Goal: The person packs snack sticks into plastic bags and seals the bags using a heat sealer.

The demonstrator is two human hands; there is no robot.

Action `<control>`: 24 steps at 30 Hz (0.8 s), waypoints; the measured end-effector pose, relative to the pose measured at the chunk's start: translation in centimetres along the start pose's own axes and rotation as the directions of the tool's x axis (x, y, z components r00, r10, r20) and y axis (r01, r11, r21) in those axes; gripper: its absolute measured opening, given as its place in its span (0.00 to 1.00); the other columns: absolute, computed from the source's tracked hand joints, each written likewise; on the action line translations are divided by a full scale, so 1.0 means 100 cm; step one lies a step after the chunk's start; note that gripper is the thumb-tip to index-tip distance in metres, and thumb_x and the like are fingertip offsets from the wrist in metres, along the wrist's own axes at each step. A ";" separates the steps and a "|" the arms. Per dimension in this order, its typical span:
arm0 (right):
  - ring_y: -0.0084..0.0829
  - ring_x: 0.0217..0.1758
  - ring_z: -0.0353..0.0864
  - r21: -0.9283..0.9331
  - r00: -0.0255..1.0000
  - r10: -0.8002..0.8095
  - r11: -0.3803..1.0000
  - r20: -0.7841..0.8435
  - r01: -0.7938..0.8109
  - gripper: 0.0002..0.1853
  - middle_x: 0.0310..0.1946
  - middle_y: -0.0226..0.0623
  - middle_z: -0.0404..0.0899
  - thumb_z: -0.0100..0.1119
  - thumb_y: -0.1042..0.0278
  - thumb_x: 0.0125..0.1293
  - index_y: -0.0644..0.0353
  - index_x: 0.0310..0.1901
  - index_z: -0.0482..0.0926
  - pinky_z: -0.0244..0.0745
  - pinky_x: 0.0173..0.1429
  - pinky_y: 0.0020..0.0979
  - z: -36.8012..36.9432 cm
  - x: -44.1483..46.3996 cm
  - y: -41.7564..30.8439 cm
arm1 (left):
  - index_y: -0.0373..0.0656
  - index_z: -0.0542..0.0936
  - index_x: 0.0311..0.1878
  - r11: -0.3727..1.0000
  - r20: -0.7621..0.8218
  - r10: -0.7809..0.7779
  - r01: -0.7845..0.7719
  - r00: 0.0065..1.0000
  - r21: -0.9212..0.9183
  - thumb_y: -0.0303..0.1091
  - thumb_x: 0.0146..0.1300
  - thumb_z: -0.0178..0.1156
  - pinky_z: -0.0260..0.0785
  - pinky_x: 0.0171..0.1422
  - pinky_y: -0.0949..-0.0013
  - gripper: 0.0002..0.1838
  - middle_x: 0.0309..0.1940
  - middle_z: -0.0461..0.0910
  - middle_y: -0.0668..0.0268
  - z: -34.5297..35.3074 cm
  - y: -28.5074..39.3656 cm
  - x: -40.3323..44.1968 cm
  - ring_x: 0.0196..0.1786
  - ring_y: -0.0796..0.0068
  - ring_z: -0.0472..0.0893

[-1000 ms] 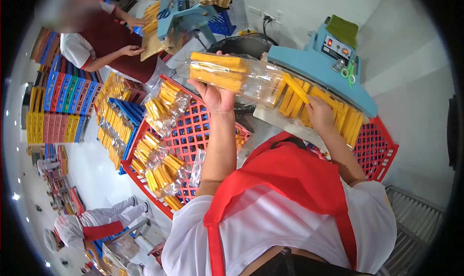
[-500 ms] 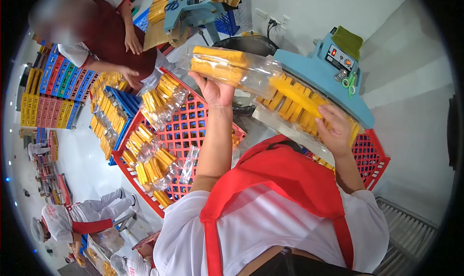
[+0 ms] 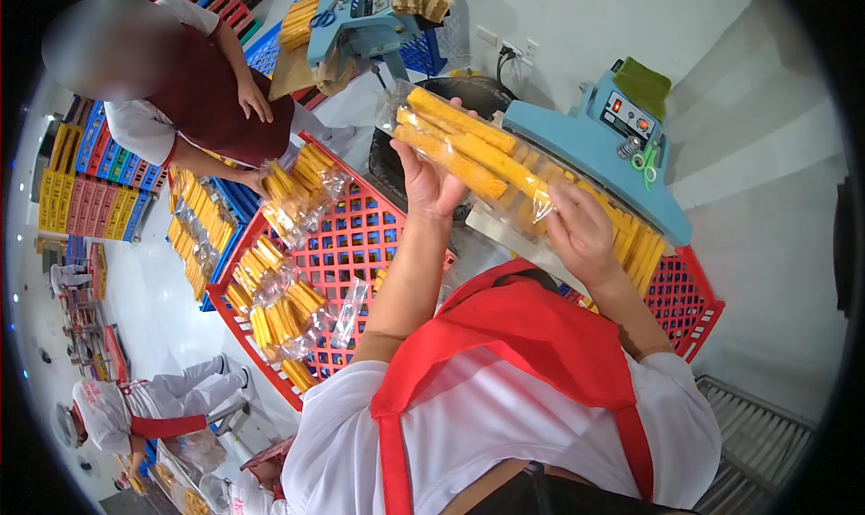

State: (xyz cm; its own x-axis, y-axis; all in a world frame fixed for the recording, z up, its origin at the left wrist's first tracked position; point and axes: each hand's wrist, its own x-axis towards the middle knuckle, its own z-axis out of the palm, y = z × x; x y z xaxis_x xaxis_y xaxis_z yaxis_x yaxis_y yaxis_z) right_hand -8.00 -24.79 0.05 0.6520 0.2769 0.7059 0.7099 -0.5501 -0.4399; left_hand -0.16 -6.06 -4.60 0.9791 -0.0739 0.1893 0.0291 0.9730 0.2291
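A clear plastic bag point(image 3: 464, 145) with several yellow sticks in it slants across the middle of the head view. My left hand point(image 3: 430, 180) supports it from below, fingers wrapped round its left part. At the bag's right end, my right hand point(image 3: 581, 229) has its fingers closed on the plastic near the end of a stick. Beyond that hand, more yellow sticks point(image 3: 641, 254) stand in a row along a pale tray, in front of a light blue sealing machine point(image 3: 586, 159) with green scissors point(image 3: 645, 162) hanging on it.
A red crate point(image 3: 347, 245) holds bagged sticks at the left. Behind it, a co-worker in a dark red apron point(image 3: 212, 82) touches a bag there. Another blue machine point(image 3: 365, 28) stands at the top, near a black bin point(image 3: 387, 159). Stacked crates point(image 3: 95, 195) fill the far left.
The loose stick has moved left from the row into the bag, with my right hand following to the bag's end. The co-worker's hand has come down to the bags in the red crate.
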 end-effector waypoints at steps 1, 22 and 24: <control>0.39 0.37 0.76 -0.013 0.998 0.013 1.000 -0.060 -0.013 0.16 0.39 0.47 0.74 0.57 0.82 0.47 0.68 0.41 0.73 0.72 0.38 0.31 0.002 -0.001 0.000 | 0.54 0.62 0.59 1.000 -0.006 -0.015 0.015 1.000 -0.011 0.62 0.44 0.56 0.47 0.64 0.49 0.39 0.60 0.56 0.56 0.001 -0.004 -0.001 0.61 0.50 0.56; 0.44 0.48 0.69 -0.583 0.722 0.643 0.698 0.256 -0.416 0.18 0.42 0.45 0.73 0.53 0.74 0.49 0.60 0.45 0.73 0.65 0.51 0.36 -0.072 -0.117 0.103 | 0.50 0.68 0.54 0.960 -0.074 0.016 -0.036 0.997 -0.277 0.48 0.44 0.63 0.44 0.66 0.54 0.32 0.57 0.64 0.69 -0.016 0.029 -0.004 0.60 0.67 0.61; 0.43 0.49 0.69 -0.579 0.780 0.591 0.717 0.207 -0.389 0.19 0.41 0.45 0.73 0.53 0.74 0.49 0.60 0.46 0.72 0.65 0.51 0.36 -0.070 -0.131 0.108 | 0.49 0.67 0.55 0.958 -0.075 0.007 -0.028 0.997 -0.285 0.46 0.49 0.60 0.43 0.66 0.53 0.29 0.57 0.64 0.67 -0.014 0.032 -0.003 0.60 0.66 0.60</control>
State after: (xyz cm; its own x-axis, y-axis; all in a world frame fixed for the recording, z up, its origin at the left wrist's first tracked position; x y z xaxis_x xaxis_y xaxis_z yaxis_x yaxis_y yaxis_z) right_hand -10.78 -39.86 -10.09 0.9830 0.0540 0.1757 0.1006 -0.9580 -0.2686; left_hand -0.08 -2.59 -5.27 0.9916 -0.0504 0.1189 0.0576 0.9966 -0.0583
